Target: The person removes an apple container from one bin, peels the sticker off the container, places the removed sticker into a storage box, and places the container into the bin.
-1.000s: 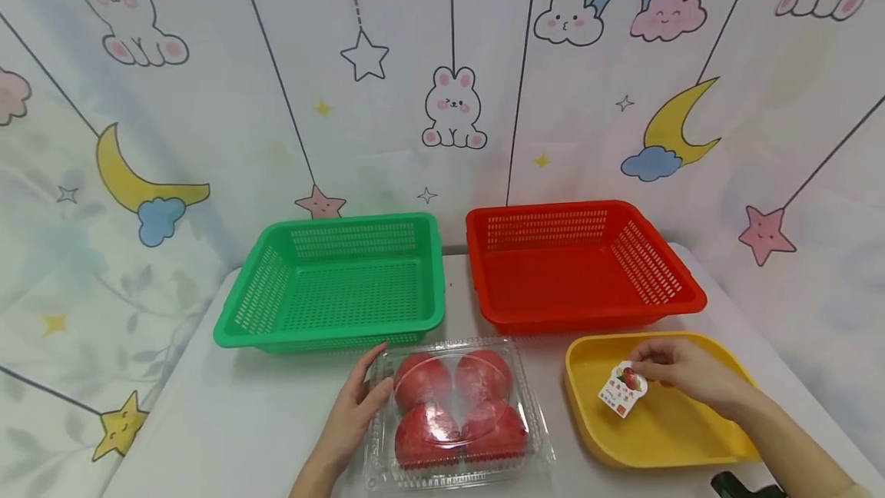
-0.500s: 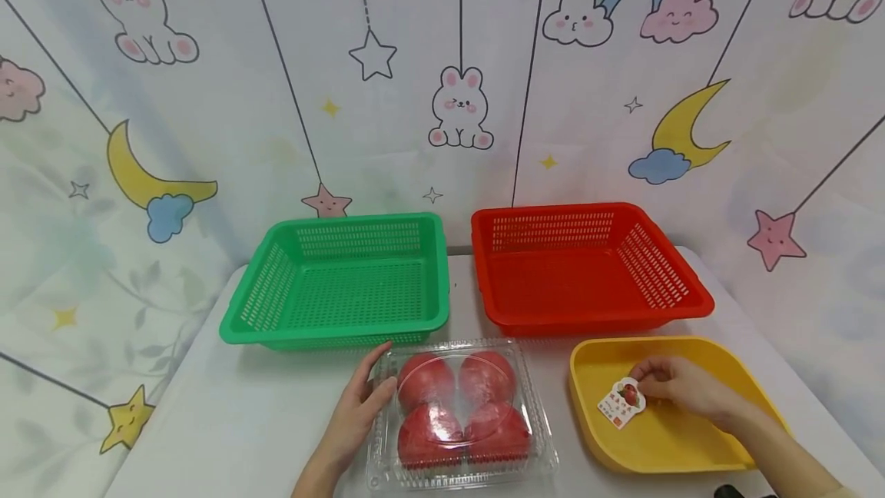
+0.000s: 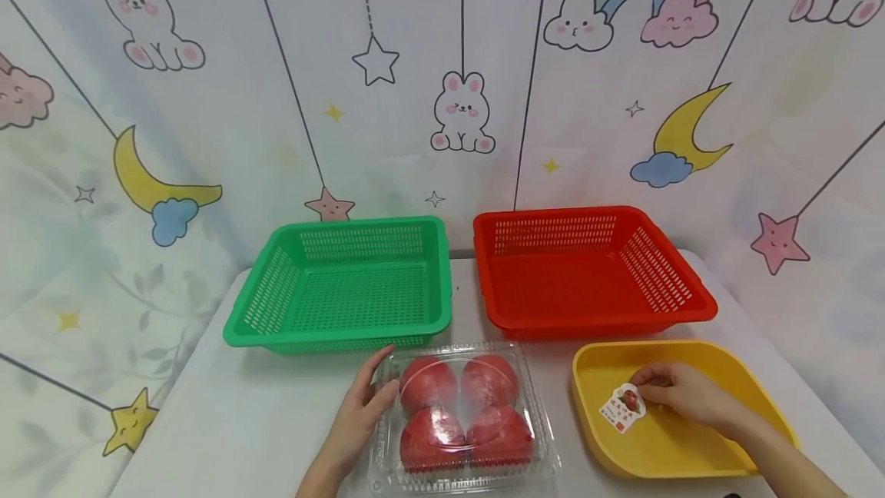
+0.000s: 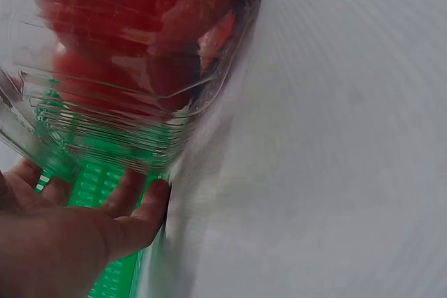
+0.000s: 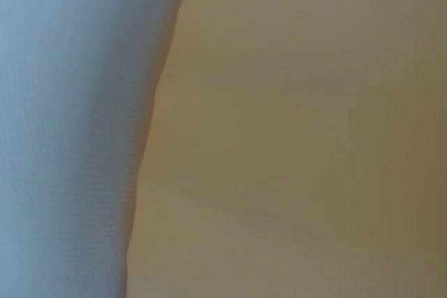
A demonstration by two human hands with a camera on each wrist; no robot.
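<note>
Red fruits (image 3: 499,433), four; card (image 3: 622,409), one

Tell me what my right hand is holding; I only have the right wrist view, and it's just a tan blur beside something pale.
Observer: The right hand pinches a white card with red printing.
Operator: Over what?
Observer: The yellow tray; whether the card touches it, I can't tell.
Operator: And my left hand?
Observer: It rests against the left side of a clear container holding four round red items.
</note>
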